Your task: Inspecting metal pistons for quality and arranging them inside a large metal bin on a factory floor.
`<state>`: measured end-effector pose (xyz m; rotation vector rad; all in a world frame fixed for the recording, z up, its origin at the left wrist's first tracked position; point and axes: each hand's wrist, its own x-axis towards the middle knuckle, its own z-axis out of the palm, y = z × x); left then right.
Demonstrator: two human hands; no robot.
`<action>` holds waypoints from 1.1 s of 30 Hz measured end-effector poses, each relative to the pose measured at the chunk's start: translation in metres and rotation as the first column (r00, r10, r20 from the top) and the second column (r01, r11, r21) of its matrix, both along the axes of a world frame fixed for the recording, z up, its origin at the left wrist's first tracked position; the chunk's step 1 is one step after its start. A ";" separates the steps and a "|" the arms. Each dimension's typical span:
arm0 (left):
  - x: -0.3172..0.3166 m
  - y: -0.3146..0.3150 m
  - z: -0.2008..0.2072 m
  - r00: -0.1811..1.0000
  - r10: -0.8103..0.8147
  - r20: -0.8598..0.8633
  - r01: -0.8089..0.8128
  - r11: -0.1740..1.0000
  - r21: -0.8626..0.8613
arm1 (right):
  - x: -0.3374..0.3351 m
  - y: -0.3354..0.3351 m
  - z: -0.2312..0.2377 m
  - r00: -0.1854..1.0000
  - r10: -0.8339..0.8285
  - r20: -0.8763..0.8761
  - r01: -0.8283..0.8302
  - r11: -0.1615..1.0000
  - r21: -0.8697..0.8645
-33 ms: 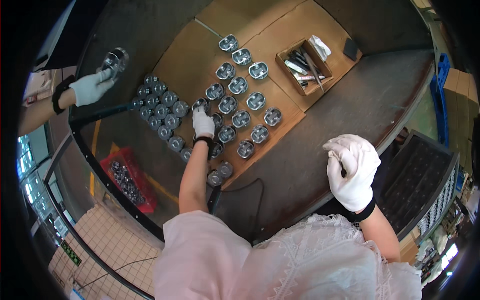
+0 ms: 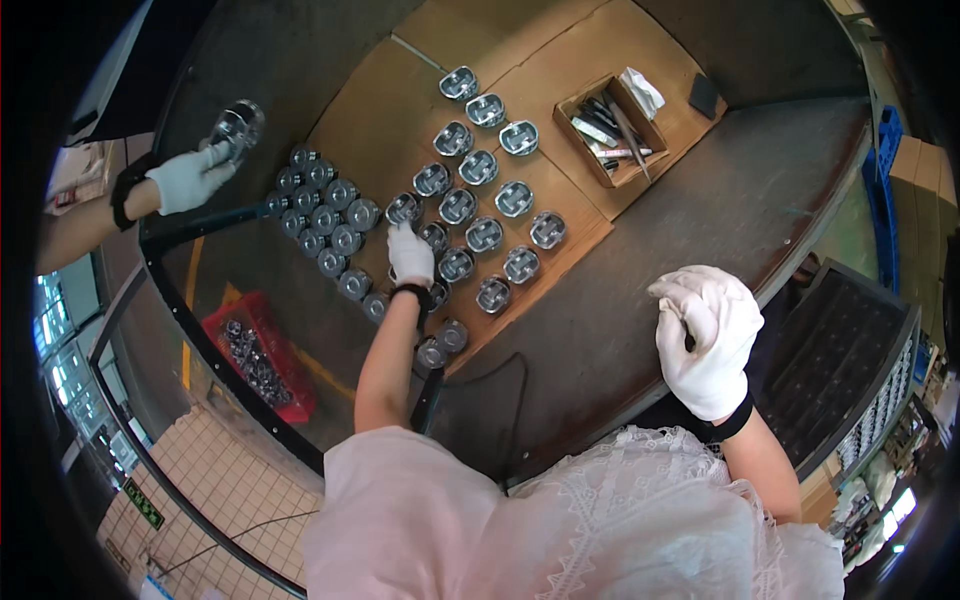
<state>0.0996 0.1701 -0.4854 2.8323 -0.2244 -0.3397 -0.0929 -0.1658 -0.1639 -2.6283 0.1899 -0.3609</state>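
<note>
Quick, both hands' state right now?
Left hand: fingers at a metal piston; grip can't be told.
Right hand: loosely closed, no held object visible.

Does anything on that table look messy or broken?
I can't see anything spilled or broken among the metal pistons. Only the small cardboard box looks a bit untidy, because a long tool pokes out over its rim.

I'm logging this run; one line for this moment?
white-gloved left hand: at round silver metal piston | white-gloved right hand: curled | co-worker's white-gloved hand: holding another piston
</note>
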 end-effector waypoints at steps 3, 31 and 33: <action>-0.082 0.043 0.018 0.976 -0.140 -0.169 0.168 0.972 0.165 | 0.000 0.002 0.002 0.999 0.015 0.040 -0.016 1.000 0.025; -0.142 -0.247 0.395 0.660 -0.532 0.531 0.749 0.525 -0.405 | -0.058 -0.046 0.046 0.983 -0.114 -0.142 0.136 -0.056 0.989; -0.158 -0.271 0.404 0.619 -0.540 0.570 0.784 0.463 -0.413 | -0.079 -0.064 0.053 0.975 -0.210 -0.074 0.061 -0.067 0.996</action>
